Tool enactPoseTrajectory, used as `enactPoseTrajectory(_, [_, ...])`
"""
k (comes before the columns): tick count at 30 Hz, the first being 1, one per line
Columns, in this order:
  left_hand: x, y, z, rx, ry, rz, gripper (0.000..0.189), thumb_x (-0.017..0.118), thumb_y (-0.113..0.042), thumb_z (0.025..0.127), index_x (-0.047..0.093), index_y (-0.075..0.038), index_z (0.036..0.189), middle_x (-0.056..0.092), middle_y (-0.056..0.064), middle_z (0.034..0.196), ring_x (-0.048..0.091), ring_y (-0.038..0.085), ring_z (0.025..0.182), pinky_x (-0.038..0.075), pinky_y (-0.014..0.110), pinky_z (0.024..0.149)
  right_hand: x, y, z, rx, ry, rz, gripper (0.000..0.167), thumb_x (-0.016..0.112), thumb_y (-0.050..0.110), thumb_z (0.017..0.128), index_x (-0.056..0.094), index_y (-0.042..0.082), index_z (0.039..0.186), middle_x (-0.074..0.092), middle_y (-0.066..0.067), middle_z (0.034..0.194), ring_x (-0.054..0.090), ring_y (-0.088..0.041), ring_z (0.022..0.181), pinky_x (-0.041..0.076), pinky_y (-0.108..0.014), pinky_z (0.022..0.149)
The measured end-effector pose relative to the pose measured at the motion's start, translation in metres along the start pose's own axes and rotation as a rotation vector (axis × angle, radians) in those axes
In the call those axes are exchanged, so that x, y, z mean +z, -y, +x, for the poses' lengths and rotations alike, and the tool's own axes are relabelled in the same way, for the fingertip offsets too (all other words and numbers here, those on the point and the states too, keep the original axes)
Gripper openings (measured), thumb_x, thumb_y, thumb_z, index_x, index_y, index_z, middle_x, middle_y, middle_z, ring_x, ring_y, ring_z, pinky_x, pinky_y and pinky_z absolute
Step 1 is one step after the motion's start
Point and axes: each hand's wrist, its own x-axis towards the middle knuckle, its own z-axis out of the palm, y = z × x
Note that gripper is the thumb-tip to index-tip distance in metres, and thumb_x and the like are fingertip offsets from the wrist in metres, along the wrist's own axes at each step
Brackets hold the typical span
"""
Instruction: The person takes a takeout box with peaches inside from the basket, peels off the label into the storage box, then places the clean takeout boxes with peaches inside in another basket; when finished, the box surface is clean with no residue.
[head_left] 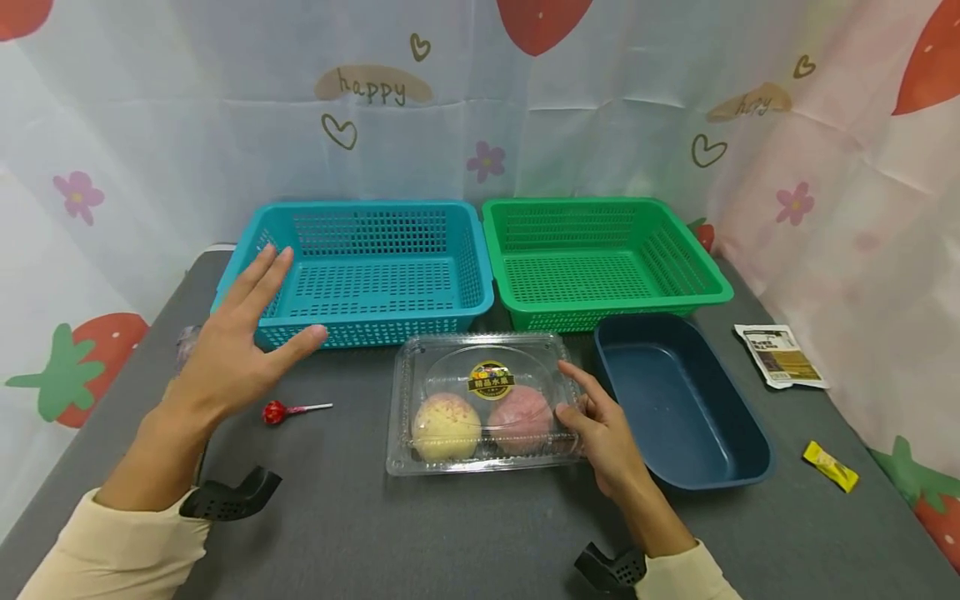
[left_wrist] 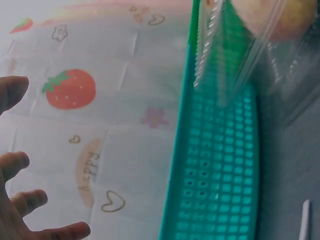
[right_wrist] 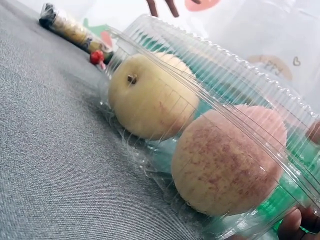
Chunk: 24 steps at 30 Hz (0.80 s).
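A clear plastic clamshell box [head_left: 450, 362] with a gold-and-black label stands in the middle of the table, its lid down. Inside lie a yellow peach [head_left: 446, 427] and a pink peach [head_left: 521, 419], seen up close in the right wrist view. My right hand [head_left: 611, 437] grips the box at its right side, thumb and fingers around that edge. Off to the left, my left hand [head_left: 232, 354] is raised with spread fingers and holds nothing. It overlaps the front left corner of the blue basket [head_left: 375, 327] in the head view.
A green basket [head_left: 615, 312] stands beside the blue one at the back. The navy tub [head_left: 675, 417] is right of the box. Farther right lie a white-and-brown packet [head_left: 780, 357] and a yellow wrapped candy [head_left: 830, 467]. A red lollipop [head_left: 275, 412] and a wrapped roll [right_wrist: 72, 30] lie left.
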Motion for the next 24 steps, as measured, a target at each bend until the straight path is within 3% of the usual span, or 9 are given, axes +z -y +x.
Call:
enactPoseTrajectory(10, [0.026,-0.007,-0.01,-0.015,0.031,-0.064,0.082,0.065,-0.039,0.091,0.017,-0.027,0.156,0.009,0.001,0.161,0.009,0.036,0.143,0.017,0.074,0.098,0.0,0.001,0.0,0.002,0.001,0.009,0.051,0.054,0.005,0.097,0.043,0.017,0.146,0.034,-0.01,0.074,0.03,-0.016,0.06,0.029,-0.027,0.053])
enactPoseTrajectory(17, [0.044,-0.008,-0.015,-0.03,0.075,-0.1,0.082,0.067,-0.038,0.09,0.019,-0.027,0.156,0.011,0.007,0.16,0.015,0.04,0.141,0.029,0.07,0.095,0.0,0.002,0.0,0.0,0.003,0.012,0.051,0.054,0.005,0.097,0.043,0.017,0.146,0.033,-0.009,0.075,0.029,-0.017,0.062,0.028,-0.028,0.055])
enactPoseTrajectory(24, [0.063,-0.008,-0.019,-0.051,0.135,-0.124,0.079,0.066,-0.039,0.091,0.02,-0.028,0.156,0.011,0.008,0.16,0.014,0.04,0.141,0.022,0.072,0.097,0.0,0.001,0.0,-0.005,0.001,0.017,0.051,0.054,0.005,0.097,0.043,0.016,0.146,0.032,-0.009,0.073,0.027,-0.016,0.061,0.027,-0.028,0.054])
